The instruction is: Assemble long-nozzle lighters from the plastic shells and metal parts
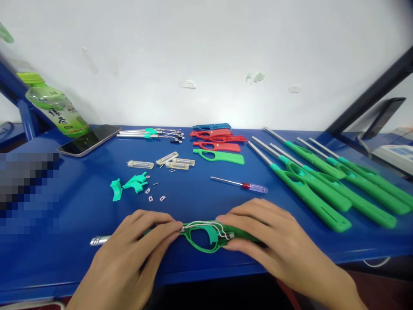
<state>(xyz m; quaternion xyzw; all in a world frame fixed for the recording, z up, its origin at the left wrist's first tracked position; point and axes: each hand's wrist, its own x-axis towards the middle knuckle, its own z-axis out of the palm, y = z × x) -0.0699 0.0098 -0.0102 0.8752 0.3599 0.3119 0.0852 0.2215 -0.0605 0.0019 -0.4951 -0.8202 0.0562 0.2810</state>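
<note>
A green lighter half-shell with white wires running over it lies near the table's front edge. Its metal tube sticks out to the left. My left hand pinches the shell's left end where the tube joins. My right hand covers and presses the handle end, fingers closed over it. A small screwdriver with a red and clear handle lies just beyond my hands.
Several finished green long lighters lie at the right. Red, blue and green handle shells, clear fuel tanks, green triggers and small metal bits sit mid-table. A phone and green bottle stand at back left.
</note>
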